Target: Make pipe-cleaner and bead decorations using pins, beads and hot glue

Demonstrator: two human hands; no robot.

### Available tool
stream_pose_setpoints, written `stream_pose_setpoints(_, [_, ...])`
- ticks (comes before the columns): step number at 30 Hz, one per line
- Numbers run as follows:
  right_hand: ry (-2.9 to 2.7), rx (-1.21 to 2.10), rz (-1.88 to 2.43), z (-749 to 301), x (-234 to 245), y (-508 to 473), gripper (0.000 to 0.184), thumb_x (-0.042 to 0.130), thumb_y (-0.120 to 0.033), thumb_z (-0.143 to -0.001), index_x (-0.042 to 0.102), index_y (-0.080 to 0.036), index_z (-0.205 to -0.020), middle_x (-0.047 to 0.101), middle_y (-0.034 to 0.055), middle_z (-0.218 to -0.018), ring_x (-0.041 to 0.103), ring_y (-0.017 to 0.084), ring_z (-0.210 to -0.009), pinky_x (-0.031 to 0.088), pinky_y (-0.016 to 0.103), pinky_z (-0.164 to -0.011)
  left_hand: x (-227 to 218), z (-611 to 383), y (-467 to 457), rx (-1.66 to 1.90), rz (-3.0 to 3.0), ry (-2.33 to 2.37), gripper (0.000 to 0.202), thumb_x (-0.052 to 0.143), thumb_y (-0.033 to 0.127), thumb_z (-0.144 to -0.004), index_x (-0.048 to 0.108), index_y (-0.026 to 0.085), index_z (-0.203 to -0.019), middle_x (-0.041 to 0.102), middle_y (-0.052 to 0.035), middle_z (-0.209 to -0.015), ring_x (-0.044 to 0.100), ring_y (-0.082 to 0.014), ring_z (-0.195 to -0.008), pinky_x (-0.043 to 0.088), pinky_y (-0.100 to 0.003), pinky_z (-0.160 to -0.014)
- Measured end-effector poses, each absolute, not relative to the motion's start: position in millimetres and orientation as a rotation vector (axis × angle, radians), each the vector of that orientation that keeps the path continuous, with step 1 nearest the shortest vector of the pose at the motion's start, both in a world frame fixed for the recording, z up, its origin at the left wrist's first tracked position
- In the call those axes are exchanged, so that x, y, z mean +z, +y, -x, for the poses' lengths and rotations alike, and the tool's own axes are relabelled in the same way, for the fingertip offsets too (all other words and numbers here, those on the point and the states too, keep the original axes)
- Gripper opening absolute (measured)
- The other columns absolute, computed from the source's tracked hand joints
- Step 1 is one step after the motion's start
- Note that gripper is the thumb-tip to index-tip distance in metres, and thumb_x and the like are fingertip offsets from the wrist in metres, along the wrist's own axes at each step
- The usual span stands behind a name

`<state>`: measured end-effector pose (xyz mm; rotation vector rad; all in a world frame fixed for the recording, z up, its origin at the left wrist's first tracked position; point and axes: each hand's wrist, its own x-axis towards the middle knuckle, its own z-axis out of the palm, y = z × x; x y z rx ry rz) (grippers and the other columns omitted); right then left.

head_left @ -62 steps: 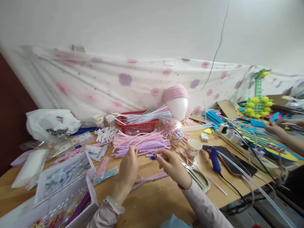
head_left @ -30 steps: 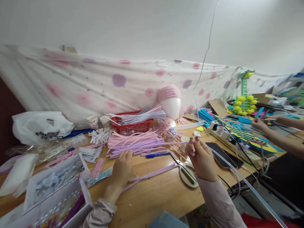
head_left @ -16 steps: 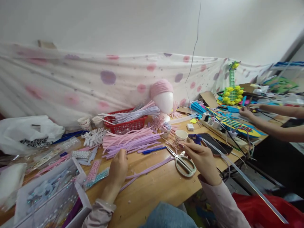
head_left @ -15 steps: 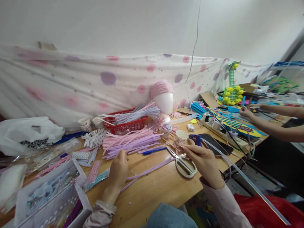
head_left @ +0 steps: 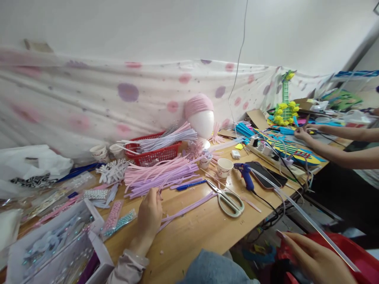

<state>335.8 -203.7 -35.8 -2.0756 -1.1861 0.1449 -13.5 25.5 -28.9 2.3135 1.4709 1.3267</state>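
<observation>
My left hand [head_left: 150, 213] is closed over the front of the table, fingertips pinched together. Whatever is between them, if anything, is hidden. It is close to the ends of a pile of pink and purple pipe cleaners [head_left: 161, 175], and a few loose purple pipe cleaners [head_left: 189, 207] lie to its right. Past the table's front edge, my right hand [head_left: 315, 254] hangs low over a red bag [head_left: 337, 240] with its fingers stretched out and nothing visible in them. Scissors [head_left: 229, 201], a blue pen [head_left: 191, 185], a paper cup [head_left: 225, 169] and a blue glue gun [head_left: 246, 175] lie between the hands.
A red basket [head_left: 154, 154] of pipe cleaners and a mannequin head [head_left: 201, 118] stand behind. White boxes [head_left: 97, 221] with beaded pieces are at left. A long clear strip [head_left: 314, 221] juts past the table edge. At right, another person's hands [head_left: 304, 132] work beside a power strip [head_left: 275, 161].
My right hand has moved away from the cup and scissors, down and right past the table edge, uncovering the glue gun. My left hand stays closed in nearly the same place.
</observation>
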Motion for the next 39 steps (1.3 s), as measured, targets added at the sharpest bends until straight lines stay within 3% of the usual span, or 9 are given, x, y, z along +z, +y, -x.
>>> stream_pose_setpoints(3, [-1.2, 0.615, 1.861, -277, -19, -158, 0.063, 0.039, -0.071, -0.082, 0.068, -0.02, -0.061, 0.048, 0.001, -0.038, 0.047, 0.016, -0.035, 0.035, 0.025, -0.034, -28, 11, 23, 1.341, -2.324, 1.446, 0.016, 0.034, 0.017, -0.089, 0.044, 0.024, -0.078, 0.059, -0.0011, -0.067, 0.061, -0.02, -0.062, 0.045, -0.029, -0.058])
stream_pose_setpoints(5, [-1.269, 0.733, 1.683, -240, -6, -123, 0.063, 0.038, -0.069, -0.086, 0.066, -0.019, -0.061, 0.044, -0.0007, -0.041, 0.042, 0.013, -0.035, 0.031, 0.024, -0.034, -26, 10, 20, 1.341, -2.34, 1.412, 0.017, 0.035, 0.018, -0.091, 0.045, 0.024, -0.078, 0.059, -0.0006, -0.066, 0.06, -0.0191, -0.062, 0.045, -0.028, -0.058])
stream_pose_setpoints(7, [-1.298, 0.792, 1.478, -213, 6, -91, 0.049, 0.047, -0.063, -0.087, 0.067, -0.019, -0.088, 0.048, -0.0035, -0.048, 0.043, 0.011, -0.039, 0.035, 0.023, -0.04, -22, 9, 14, 1.315, -2.383, 1.35, 0.019, 0.035, 0.02, -0.093, 0.046, 0.023, -0.078, 0.058, -0.0001, -0.066, 0.059, -0.0178, -0.061, 0.046, -0.027, -0.058])
stream_pose_setpoints(9, [-1.257, 0.906, 1.23, -197, 16, -66, 0.046, 0.052, -0.059, -0.087, 0.059, -0.02, -0.11, 0.044, -0.0077, -0.048, 0.039, 0.009, -0.04, 0.033, 0.02, -0.043, -17, 10, 8, 1.252, -2.497, 1.239, 0.022, 0.033, 0.02, -0.095, 0.049, 0.022, -0.079, 0.058, -0.0002, -0.066, 0.058, -0.0171, -0.06, 0.046, -0.027, -0.058])
stream_pose_setpoints(13, [-1.062, 1.15, 0.881, -185, 21, -39, 0.041, 0.048, -0.057, -0.09, 0.059, -0.019, -0.088, 0.042, -0.0081, -0.051, 0.03, 0.004, -0.036, 0.021, 0.019, -0.037, -8, 11, -5, 1.105, -2.738, 1.068, 0.028, 0.029, 0.018, -0.097, 0.055, 0.02, -0.087, 0.062, -0.0029, -0.071, 0.06, -0.0183, -0.067, 0.048, -0.029, -0.063])
stream_pose_setpoints(19, [-1.124, 1.259, 0.937, -178, 14, -40, 0.05, 0.046, -0.062, -0.089, 0.054, -0.017, -0.07, 0.043, -0.0062, -0.045, 0.039, 0.007, -0.038, 0.029, 0.02, -0.041, -5, -2, -17, 1.008, -2.739, 1.016, 0.029, 0.031, 0.014, -0.098, 0.051, 0.017, -0.118, 0.068, -0.007, -0.099, 0.066, -0.0183, -0.089, 0.053, -0.028, -0.073])
stream_pose_setpoints(26, [-1.073, 1.312, 0.93, -183, 6, -45, 0.051, 0.052, -0.066, -0.084, 0.045, -0.02, -0.062, 0.036, -0.0085, -0.041, 0.035, 0.007, -0.036, 0.028, 0.022, -0.041, 5, -10, -27, 0.858, -2.869, 0.973, 0.032, 0.034, 0.017, -0.097, 0.065, 0.021, -0.098, 0.066, -0.0024, -0.078, 0.065, -0.0144, -0.067, 0.049, -0.021, -0.057])
stream_pose_setpoints(35, [-0.749, 1.276, 0.881, -215, -1, -41, 0.053, 0.065, -0.063, -0.075, 0.039, -0.02, -0.057, 0.027, -0.0112, -0.041, 0.023, 0.003, -0.032, 0.018, 0.018, -0.034, -7, 21, -28, 0.855, -2.791, 0.938, 0.042, 0.028, 0.005, -0.089, 0.064, 0.021, -0.103, 0.072, -0.0031, -0.085, 0.069, -0.0145, -0.077, 0.054, -0.022, -0.067])
stream_pose_setpoints(39, [-0.694, 1.262, 0.888, -221, -2, -39, 0.054, 0.068, -0.064, -0.071, 0.04, -0.02, -0.057, 0.027, -0.0114, -0.04, 0.024, 0.003, -0.031, 0.019, 0.017, -0.034, -14, 39, -35, 0.92, -2.752, 0.888, 0.034, 0.034, 0.01, -0.093, 0.062, 0.021, -0.11, 0.073, -0.0021, -0.088, 0.071, -0.0121, -0.079, 0.053, -0.017, -0.069])
